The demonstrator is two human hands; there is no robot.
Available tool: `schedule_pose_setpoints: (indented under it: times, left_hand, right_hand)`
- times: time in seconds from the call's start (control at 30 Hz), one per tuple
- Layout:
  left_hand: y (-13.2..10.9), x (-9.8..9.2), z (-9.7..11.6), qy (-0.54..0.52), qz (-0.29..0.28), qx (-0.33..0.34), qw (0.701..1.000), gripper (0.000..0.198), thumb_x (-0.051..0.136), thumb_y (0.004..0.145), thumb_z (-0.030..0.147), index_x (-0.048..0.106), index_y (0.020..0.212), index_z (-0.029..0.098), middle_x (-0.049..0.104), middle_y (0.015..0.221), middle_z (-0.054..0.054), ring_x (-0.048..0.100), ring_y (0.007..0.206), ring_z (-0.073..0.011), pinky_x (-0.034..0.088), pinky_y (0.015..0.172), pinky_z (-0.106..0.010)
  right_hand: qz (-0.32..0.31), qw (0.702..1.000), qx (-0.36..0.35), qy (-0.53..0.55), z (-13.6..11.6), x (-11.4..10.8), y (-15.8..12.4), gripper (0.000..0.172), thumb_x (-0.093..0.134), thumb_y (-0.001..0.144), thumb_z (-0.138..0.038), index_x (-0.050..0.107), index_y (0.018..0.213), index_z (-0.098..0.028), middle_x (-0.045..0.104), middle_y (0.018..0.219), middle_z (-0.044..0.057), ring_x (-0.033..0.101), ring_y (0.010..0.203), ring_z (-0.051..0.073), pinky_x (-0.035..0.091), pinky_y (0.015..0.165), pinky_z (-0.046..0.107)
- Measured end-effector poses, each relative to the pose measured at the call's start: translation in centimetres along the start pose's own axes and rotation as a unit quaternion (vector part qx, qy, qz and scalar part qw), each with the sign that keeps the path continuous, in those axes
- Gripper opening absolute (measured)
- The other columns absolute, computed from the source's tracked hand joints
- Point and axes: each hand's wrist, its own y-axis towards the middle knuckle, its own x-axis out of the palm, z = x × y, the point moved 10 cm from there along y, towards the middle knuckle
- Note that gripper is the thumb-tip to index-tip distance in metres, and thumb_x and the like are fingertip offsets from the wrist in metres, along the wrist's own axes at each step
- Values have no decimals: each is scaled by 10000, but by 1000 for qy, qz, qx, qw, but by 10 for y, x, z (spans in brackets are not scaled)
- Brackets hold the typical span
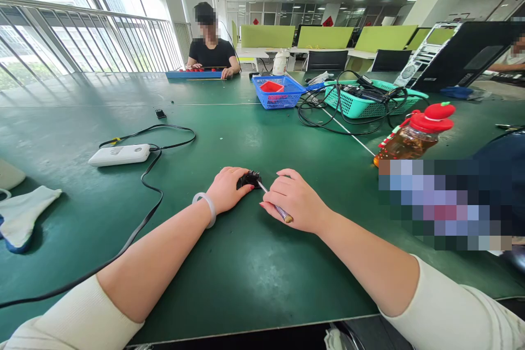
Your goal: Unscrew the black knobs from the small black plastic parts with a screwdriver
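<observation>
Black part [254,176] is down at the table [262,279], between left hand [228,188] and right hand [297,200]. The left's fingers grasp it, likely to keep it still; the right's pinch a tool [284,214], tip touching or near it.

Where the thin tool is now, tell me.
In the head view, the thin tool is below and right of centre, in the right hand, its tip at the small black part by the left hand.

My left fingers [245,191] held a small black part [248,178] on the green desk [229,279]; my right fingers [276,197] gripped a slim tool [282,212], its tip at the part. A blue basket [283,101] stood far off.
</observation>
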Motion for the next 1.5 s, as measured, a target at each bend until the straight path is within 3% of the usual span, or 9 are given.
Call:
schedule_pose_setpoints:
  times: [0.17, 0.43, 0.97, 1.13, 1.4, 1.5]
  left_hand:
    - [0, -1, 1, 1, 6, 7, 1000, 377, 591, 886, 371, 635, 1220, 203, 671, 1287, -76, 529, 1268, -299, 404, 1117, -476]
    - [0, -1, 0, 0, -2, -1, 1000, 396, 587, 889, 387, 631, 1236, 201, 658, 1309, -80, 520, 1283, -301, 400, 1124, -474]
    - [0, -2, 3, -3, -1, 12, 1000, 349, 562, 892, 391, 646, 1195, 239, 677, 1264, -55, 532, 1249, -295, 407, 1113, -478]
    - [-1, -2, 3, -8, -2, 18, 1000, 336, 562, 889, 400, 652, 1173, 243, 682, 1251, -54, 542, 1230, -298, 405, 1110, -488]
    - [-1, -2, 3, -18, 4, 18, 1000, 323, 583, 886, 389, 653, 1167, 248, 686, 1248, -45, 538, 1240, -286, 398, 1115, -464]
    - [-1, -2, 4, -21, 3, 19, 1000, 313, 586, 882, 378, 655, 1159, 249, 688, 1247, -38, 538, 1239, -282, 396, 1117, -461]
  right_hand:
    - [12, 999, 27, 42, 9, -1, -1, 217, 549, 940, -245, 618, 737, -210, 608, 672, -13, 525, 671, 137, 424, 932, 351]
    - [39, 972, 154, 176, 41, 0, -9, 199, 563, 925, -251, 599, 732, -220, 633, 658, -16, 552, 650, 139, 451, 751, 314]
    - [42, 947, 241, 206, 58, 5, -16, 208, 561, 923, -273, 627, 731, -226, 657, 681, -10, 575, 649, 144, 448, 728, 311]
    - [101, 952, 187, 222, 47, -14, -13, 238, 527, 935, -273, 607, 715, -228, 647, 636, -7, 553, 629, 151, 465, 738, 332]
    - [10, 980, 94, 173, 26, 5, -6, 206, 542, 939, -272, 611, 751, -224, 655, 684, -4, 550, 681, 149, 436, 779, 335]
    - [8, 987, 66, 143, 20, 5, -4, 217, 532, 952, -263, 610, 753, -223, 641, 675, -14, 525, 665, 138, 432, 813, 334]
